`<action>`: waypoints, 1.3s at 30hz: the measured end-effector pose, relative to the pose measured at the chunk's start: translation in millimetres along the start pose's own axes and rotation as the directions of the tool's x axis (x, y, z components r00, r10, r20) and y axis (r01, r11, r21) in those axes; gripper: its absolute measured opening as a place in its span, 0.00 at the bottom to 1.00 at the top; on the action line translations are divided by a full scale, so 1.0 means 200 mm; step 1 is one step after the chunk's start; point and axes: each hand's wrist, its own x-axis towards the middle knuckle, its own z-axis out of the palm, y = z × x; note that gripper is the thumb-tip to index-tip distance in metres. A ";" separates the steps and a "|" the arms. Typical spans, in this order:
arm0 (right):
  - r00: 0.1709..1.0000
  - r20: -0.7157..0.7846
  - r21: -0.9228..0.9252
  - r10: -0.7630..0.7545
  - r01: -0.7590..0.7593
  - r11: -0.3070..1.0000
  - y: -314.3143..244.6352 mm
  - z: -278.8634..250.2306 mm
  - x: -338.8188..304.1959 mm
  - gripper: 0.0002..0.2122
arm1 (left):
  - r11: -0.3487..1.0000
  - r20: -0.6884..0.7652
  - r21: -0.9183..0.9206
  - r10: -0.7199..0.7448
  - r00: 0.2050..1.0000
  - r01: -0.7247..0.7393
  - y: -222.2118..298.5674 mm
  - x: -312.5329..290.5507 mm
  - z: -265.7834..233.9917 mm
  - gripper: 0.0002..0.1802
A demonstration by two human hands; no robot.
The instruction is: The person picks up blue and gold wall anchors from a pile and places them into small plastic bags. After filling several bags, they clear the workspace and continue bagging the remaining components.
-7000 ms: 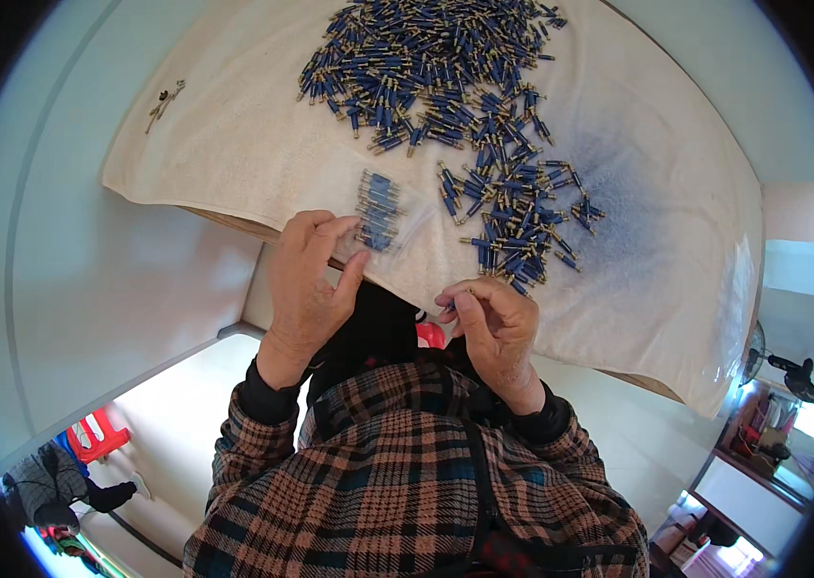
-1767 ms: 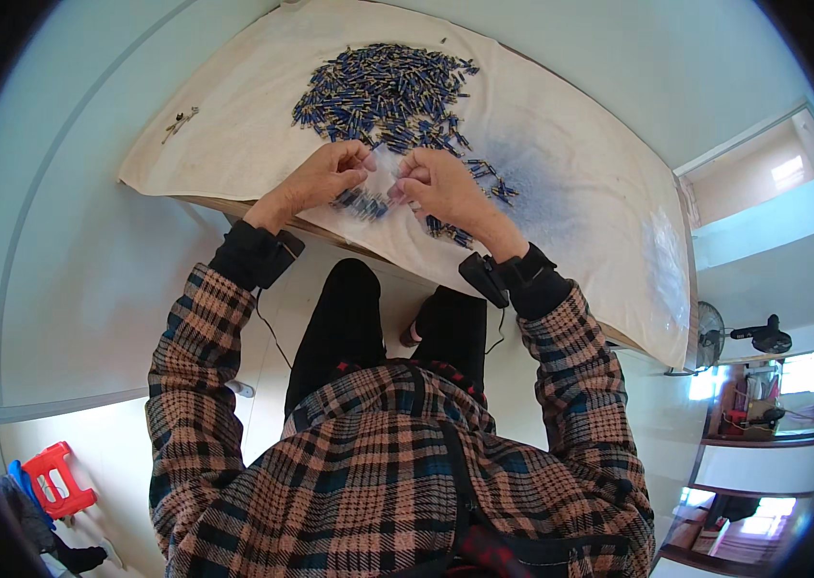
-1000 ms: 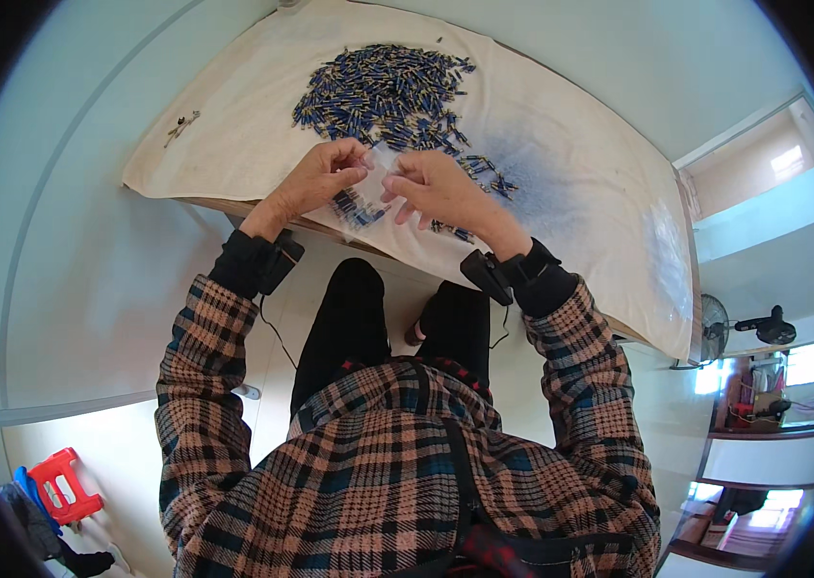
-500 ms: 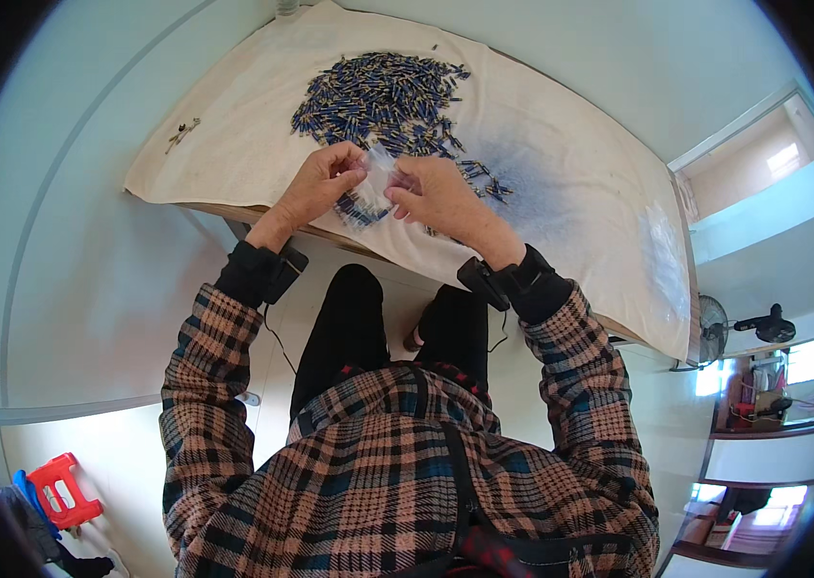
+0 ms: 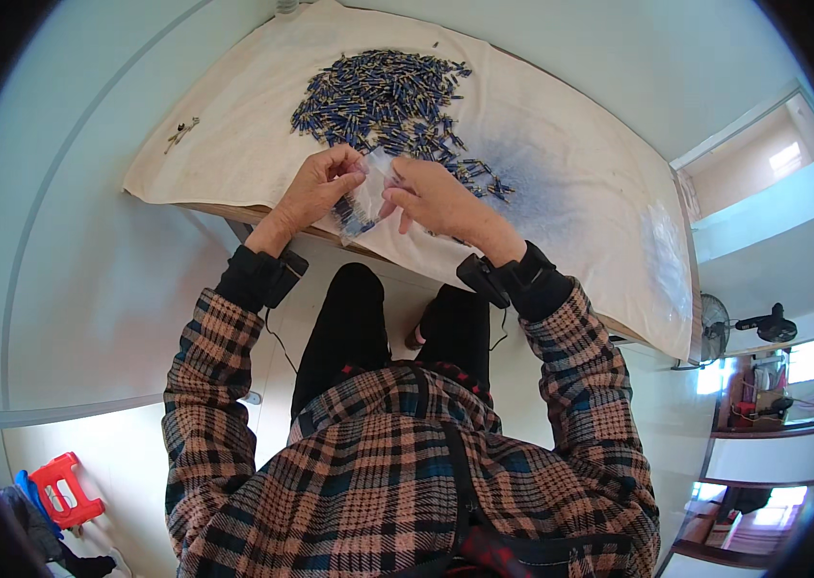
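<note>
The bag (image 5: 379,180) is thin, clear plastic with glossy creases, while the small parts (image 5: 376,96) pair blue bodies with metallic-looking gold ends. A matt, soft-looking cream cloth (image 5: 233,125) (powdery where it turns blue) covers a table (image 5: 233,209) whose edge looks like brown wood. The stool (image 5: 89,508) is smooth red plastic

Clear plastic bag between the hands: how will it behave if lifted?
The clear bag is probably floppy: its see-through film looks creased between the left hand and the right hand. It may hang bottom-heavy, since blue pieces appear gathered toward its lower end.
</note>
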 end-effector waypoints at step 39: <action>0.701 -0.641 -0.631 -0.311 -0.251 0.735 0.60 -1.30 -0.21 0.03 | 0.567 -0.016 0.797 0.365 0.931 -0.209 0.03 -0.11 0.12 0.06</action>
